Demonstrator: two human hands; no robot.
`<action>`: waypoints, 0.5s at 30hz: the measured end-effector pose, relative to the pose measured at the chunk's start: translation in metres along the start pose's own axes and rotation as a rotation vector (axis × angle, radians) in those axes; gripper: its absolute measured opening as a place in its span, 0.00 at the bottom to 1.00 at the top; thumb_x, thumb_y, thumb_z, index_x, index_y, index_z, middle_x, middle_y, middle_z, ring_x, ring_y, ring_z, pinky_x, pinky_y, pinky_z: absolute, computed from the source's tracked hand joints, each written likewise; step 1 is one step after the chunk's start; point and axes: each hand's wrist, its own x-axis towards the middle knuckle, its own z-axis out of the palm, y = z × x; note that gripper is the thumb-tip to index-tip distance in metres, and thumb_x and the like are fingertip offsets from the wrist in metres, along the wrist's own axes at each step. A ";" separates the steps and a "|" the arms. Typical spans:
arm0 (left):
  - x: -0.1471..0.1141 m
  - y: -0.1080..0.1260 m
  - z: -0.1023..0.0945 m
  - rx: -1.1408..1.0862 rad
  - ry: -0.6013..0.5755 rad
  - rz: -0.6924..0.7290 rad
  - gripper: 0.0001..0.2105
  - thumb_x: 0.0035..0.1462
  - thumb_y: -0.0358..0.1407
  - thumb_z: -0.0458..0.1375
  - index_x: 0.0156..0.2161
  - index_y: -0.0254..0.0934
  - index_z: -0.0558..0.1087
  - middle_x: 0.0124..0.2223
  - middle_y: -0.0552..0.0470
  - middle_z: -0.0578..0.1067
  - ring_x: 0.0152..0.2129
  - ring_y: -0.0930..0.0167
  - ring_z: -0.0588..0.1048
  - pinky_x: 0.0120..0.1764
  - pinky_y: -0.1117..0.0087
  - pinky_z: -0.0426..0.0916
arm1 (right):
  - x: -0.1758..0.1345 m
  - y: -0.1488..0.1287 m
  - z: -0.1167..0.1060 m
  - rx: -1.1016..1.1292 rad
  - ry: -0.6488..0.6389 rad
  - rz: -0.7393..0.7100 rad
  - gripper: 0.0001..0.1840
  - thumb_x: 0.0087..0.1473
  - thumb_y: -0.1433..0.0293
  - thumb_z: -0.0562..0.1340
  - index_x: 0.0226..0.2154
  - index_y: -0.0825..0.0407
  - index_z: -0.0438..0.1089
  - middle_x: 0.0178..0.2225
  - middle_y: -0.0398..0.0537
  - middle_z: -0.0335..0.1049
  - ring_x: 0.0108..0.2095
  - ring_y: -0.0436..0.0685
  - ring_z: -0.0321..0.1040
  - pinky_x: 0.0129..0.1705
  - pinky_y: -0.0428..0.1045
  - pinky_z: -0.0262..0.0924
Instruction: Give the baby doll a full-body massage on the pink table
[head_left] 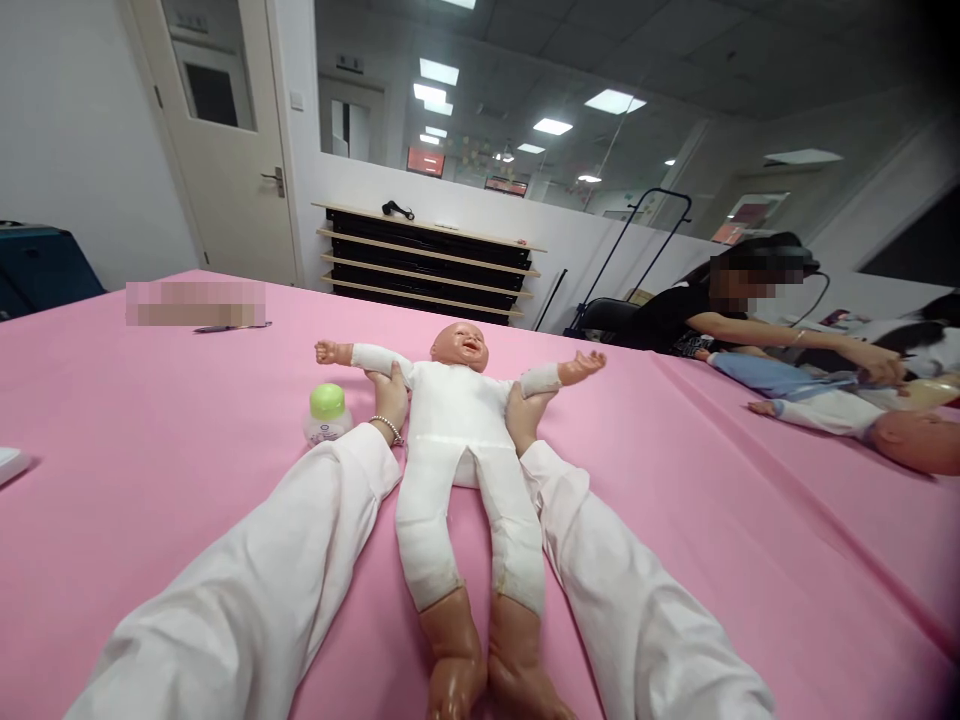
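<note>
A baby doll [461, 410] with a white cloth body lies on its back, its head away from me and its feet toward me. Both its arms are spread wide. My left hand [390, 400] is closed around the doll's upper arm by the armpit, thumb on top. On the other side my right hand [527, 415] grips the doll's other upper arm the same way. The fingers of both hands are mostly hidden under the doll. Just left of my left wrist stands a small jar [328, 415] with a green lid.
A pink cloth [645, 480] covers the table. A pen [232, 327] lies at the far left, and part of a white object [11, 464] shows at the left edge. On the right a co-worker [675, 310] bends over another doll [832, 405].
</note>
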 end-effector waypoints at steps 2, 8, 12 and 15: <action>0.002 0.000 -0.005 0.139 -0.011 0.103 0.31 0.60 0.47 0.44 0.62 0.33 0.40 0.55 0.39 0.65 0.47 0.65 0.69 0.46 0.67 0.64 | -0.002 0.001 0.006 0.018 -0.008 0.000 0.22 0.56 0.62 0.55 0.51 0.54 0.57 0.50 0.53 0.59 0.47 0.57 0.61 0.49 0.57 0.59; 0.007 0.004 -0.014 0.529 -0.166 0.317 0.35 0.58 0.52 0.41 0.63 0.36 0.34 0.43 0.42 0.74 0.31 0.63 0.75 0.33 0.67 0.65 | -0.004 0.002 0.015 0.074 -0.116 -0.032 0.30 0.57 0.55 0.44 0.57 0.54 0.42 0.57 0.58 0.49 0.57 0.57 0.51 0.57 0.57 0.48; 0.011 0.005 -0.018 0.710 -0.217 0.304 0.36 0.57 0.53 0.40 0.64 0.34 0.36 0.36 0.41 0.76 0.27 0.60 0.74 0.32 0.64 0.64 | 0.000 0.009 0.015 0.071 -0.183 -0.030 0.38 0.57 0.56 0.45 0.60 0.51 0.22 0.64 0.52 0.27 0.63 0.54 0.31 0.62 0.59 0.34; 0.013 0.002 -0.018 0.768 -0.242 0.322 0.36 0.56 0.53 0.42 0.64 0.37 0.37 0.37 0.41 0.75 0.30 0.58 0.74 0.33 0.61 0.64 | 0.002 0.010 0.014 0.050 -0.245 -0.060 0.40 0.56 0.60 0.46 0.60 0.52 0.19 0.64 0.49 0.23 0.64 0.52 0.28 0.63 0.57 0.31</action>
